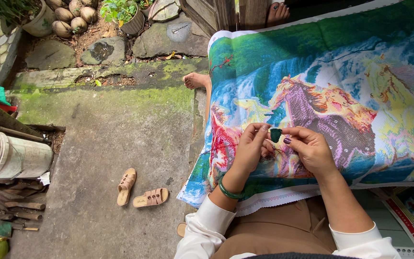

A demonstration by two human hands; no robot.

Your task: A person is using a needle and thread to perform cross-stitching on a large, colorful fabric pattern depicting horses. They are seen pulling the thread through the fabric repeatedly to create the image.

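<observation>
The left hand [251, 146] and right hand [307, 146] pinch a small dark green thread skein [275, 135] between fingertips. It hangs above the colourful horse cross-stitch canvas [341, 96].

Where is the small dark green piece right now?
In the head view, right of centre, the small dark green piece is pinched between the left hand and right hand, just above the colourful horse embroidery spread over the lap.

Two sandals [142, 189], two potted plants [120, 14], one embroidered cloth [360, 96], one bucket [13, 156].
</observation>
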